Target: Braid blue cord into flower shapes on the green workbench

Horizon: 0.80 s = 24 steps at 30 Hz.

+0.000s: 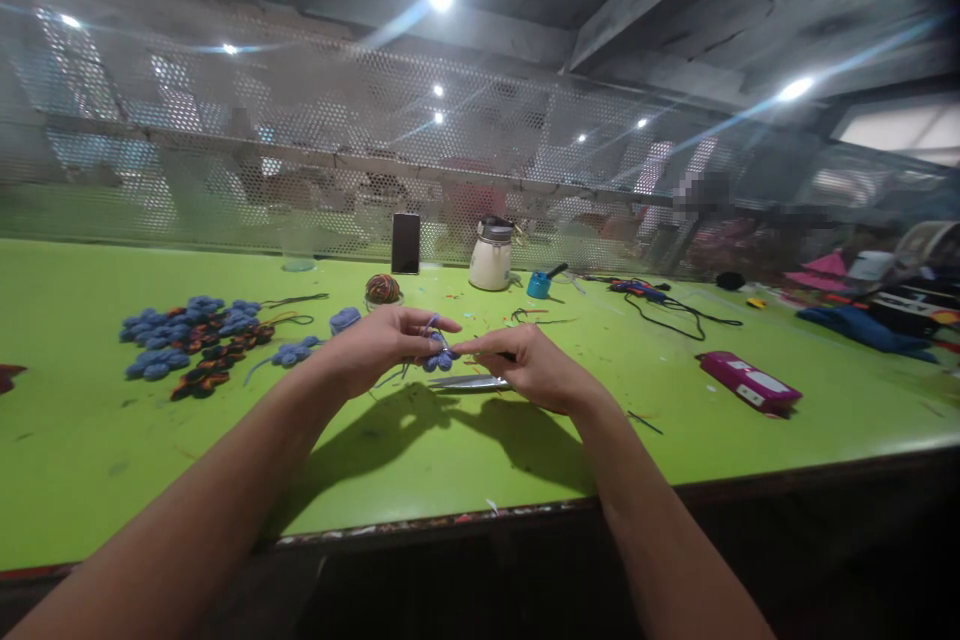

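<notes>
In the middle of the view, a small blue crochet flower (438, 358) is pinched between the fingers of my left hand (386, 345). Blue yarn loops over those fingers and trails down beside the flower. My right hand (536, 365) is closed in a grip at the flower's right side, index finger stretched towards it. A thin shiny tip at the flower looks like a crochet hook; its handle is hidden in my right fingers. Just below on the table lies a slim silver tool (472, 382), partly covered by my right hand. A blue yarn ball (345, 321) rests left of my left wrist.
Blue crochet flowers (156, 363) and dark multicoloured ones (204, 380) lie at left. Behind stand a multicoloured yarn ball (383, 289), phone (406, 243), white jug (490, 258) and blue pot (538, 285). A magenta case (750, 382) and dark cords (675, 305) are at right.
</notes>
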### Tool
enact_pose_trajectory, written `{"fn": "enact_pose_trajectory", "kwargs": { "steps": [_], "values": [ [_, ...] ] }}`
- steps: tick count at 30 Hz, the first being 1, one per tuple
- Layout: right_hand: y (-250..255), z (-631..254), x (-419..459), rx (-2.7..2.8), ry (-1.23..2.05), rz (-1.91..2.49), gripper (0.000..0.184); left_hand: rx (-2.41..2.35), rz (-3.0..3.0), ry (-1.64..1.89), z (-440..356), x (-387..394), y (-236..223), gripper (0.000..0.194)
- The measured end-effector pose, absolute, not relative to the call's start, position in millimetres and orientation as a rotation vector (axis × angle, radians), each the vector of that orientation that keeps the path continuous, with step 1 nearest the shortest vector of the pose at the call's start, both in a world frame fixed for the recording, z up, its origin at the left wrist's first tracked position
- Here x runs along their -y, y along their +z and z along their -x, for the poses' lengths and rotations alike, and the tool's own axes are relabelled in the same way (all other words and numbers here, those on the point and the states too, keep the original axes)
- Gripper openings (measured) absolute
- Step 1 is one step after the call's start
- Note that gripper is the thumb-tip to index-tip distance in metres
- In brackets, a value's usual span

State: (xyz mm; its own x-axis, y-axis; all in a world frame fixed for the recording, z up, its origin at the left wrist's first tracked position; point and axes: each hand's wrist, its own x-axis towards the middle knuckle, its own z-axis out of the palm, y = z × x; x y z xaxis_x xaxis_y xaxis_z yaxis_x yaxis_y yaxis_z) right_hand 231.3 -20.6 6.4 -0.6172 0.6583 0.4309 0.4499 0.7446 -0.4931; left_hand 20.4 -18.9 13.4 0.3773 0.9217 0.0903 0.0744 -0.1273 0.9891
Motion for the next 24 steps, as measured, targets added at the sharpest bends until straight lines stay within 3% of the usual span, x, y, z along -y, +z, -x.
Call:
{"fn": "enact_pose_trajectory", "kwargs": {
  "steps": [10,18,21,24],
  "values": [
    [-3,-224,16,2.256,0.403,0.935,0.037,-1.140,-1.985,1.080,-28,16,8,0.028],
    [-18,-201,11,1.605,1.060,0.939,0.029,-1.272,-2.616,1.409,-42,24,-4,0.031],
    [-19,-193,14,1.312,1.288,0.810,0.030,-1.243,-2.500,1.596,-48,26,-6,0.030],
    [-18,-190,19,1.191,1.368,0.699,0.032,-1.099,-2.001,1.674,-49,24,-3,0.028]
  ]
}}
